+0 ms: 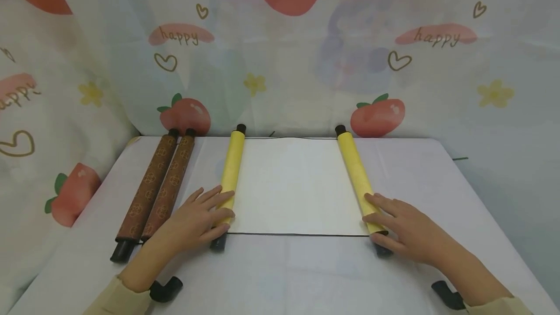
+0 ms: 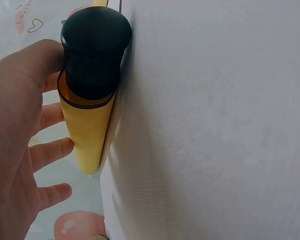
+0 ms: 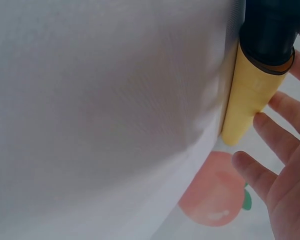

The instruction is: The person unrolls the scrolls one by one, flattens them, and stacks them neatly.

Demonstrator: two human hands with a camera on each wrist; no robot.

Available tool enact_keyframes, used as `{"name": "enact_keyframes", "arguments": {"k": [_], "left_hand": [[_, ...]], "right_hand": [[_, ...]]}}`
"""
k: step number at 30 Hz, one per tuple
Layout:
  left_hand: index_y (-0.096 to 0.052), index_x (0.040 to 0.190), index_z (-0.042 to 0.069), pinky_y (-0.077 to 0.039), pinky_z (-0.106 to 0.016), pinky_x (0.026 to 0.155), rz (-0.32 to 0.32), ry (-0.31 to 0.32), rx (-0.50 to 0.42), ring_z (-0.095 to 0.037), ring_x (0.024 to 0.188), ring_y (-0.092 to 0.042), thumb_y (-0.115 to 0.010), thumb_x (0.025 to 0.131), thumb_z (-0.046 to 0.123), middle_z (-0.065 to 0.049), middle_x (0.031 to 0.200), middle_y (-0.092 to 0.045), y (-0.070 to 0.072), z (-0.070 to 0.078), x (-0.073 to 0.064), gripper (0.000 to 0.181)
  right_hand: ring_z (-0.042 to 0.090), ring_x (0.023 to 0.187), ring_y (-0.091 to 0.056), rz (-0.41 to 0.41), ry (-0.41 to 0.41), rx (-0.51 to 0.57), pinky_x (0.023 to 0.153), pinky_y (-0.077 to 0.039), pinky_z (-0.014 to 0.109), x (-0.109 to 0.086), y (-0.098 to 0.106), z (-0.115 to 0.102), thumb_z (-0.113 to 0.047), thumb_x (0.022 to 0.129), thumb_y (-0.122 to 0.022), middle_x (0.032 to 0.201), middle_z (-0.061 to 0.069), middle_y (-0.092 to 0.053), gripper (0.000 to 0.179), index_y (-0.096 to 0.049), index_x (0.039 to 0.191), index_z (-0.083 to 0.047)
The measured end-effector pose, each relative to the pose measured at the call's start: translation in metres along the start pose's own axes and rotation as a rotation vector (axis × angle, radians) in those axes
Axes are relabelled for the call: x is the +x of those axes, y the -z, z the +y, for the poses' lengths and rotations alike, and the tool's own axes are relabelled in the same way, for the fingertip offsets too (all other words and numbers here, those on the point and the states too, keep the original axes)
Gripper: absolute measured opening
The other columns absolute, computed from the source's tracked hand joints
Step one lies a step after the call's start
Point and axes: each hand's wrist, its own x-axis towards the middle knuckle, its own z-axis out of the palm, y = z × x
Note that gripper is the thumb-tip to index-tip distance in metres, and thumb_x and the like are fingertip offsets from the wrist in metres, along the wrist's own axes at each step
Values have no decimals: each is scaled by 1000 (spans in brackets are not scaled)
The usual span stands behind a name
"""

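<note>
A paper scroll lies partly unrolled on the white table, its blank white sheet between two yellow rolled ends. My left hand rests its spread fingers on the left yellow roll, close to the near black knob. In the left wrist view the thumb is beside that knob and the other fingers reach along the roll. On the other side, my right hand touches the right yellow roll with spread fingertips. Its black knob shows at the top of the right wrist view.
Two brown patterned scrolls with black ends lie side by side at the left of the white table. A printed cloth hangs behind the table's far edge and along its left side. Black curved pieces show beside both wrists.
</note>
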Motion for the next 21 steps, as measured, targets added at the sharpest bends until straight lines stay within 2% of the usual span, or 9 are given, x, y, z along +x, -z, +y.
{"name": "enact_keyframes", "arguments": {"k": [4,7,11,14,17,21], "left_hand": [[-71,113,29,-37,-66,105,-6,6,7,-35,143,-40,-65,95,34,-4,148,-52,1,-1,1,19],[-72,115,30,-36,-65,106,-12,11,11,-33,143,-39,-63,94,30,-3,149,-51,1,-1,1,23],[-74,113,31,-35,-65,107,-12,13,13,-32,143,-39,-61,93,25,-2,149,-52,1,-1,0,25],[-75,107,30,-35,-67,106,-7,13,11,-33,143,-40,-62,94,26,-2,148,-53,1,-1,1,19],[-73,103,30,-34,-68,106,-7,19,3,-34,143,-40,-64,95,32,-2,147,-53,1,-1,1,12],[-71,99,30,-34,-69,106,-13,28,-6,-34,143,-39,-66,95,39,-2,147,-54,0,-1,2,11]], "right_hand": [[30,128,-54,-21,-21,4,98,-48,51,0,2,0,-46,87,-74,152,6,-46,37,-69,120,-30],[30,128,-55,32,11,-5,98,-47,47,-1,2,2,-39,84,-78,150,6,-48,37,-70,120,-29],[29,126,-57,138,88,-26,105,-34,31,-4,-1,6,-25,78,-80,145,8,-54,45,-71,121,-28],[30,126,-57,163,106,-34,110,-26,23,-5,-2,9,-19,76,-78,144,9,-55,48,-71,122,-30],[29,127,-56,154,90,-42,109,-33,29,-6,-1,10,-19,77,-78,145,8,-54,45,-72,119,-31],[29,129,-54,127,61,-39,98,-42,44,-9,-1,12,-27,81,-80,146,7,-53,39,-72,118,-32]]}}
